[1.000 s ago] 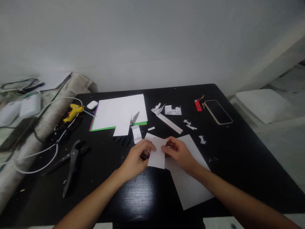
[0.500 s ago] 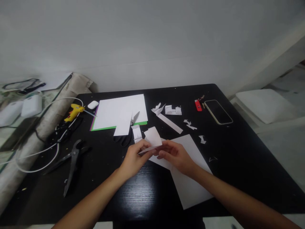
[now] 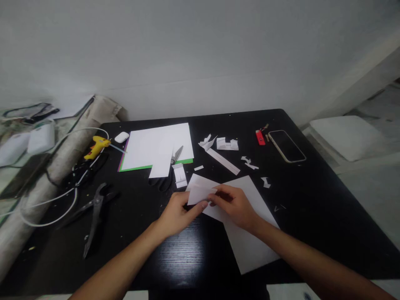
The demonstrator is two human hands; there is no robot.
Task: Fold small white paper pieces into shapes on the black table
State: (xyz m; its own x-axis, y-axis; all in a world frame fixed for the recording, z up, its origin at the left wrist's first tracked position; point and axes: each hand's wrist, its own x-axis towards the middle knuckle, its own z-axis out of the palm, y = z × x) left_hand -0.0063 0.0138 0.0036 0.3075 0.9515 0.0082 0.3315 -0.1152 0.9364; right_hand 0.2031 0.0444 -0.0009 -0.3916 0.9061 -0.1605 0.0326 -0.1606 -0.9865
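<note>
1. The small white paper piece (image 3: pixel 200 194) is at the frame's centre, raised between the two hands. It looks bent or doubled over; if its edges are out of line, pressing there could set a crooked crease.

2. The left hand (image 3: pixel 177 213) pinches the piece's left and lower side, thumb in front and fingers mostly hidden behind. Too hard a squeeze could buckle the thin paper.

3. The right hand (image 3: pixel 236 205) has its fingertips drawn narrowly together at the piece's right edge (how firmly they grip, I cannot tell). Uneven pull between the hands could skew or tear it.

4. Just below the hands lies a white paper rectangle (image 3: pixel 203 181), overlapping the large white sheet (image 3: pixel 250 246) at lower centre-right. A dragging wrist or forearm could shift or crumple either one.

5. Left of centre, the scissors (image 3: pixel 177 155) lie partly under a white paper strip (image 3: pixel 160 166), blades exposed, near the folded paper piece (image 3: pixel 179 176). A careless reach there could nick a finger or the paper.

6. Light paper offcuts (image 3: pixel 265 182) right of centre could scatter with a sleeve-height sweep or a draught, and get mixed up with wanted pieces.
</note>
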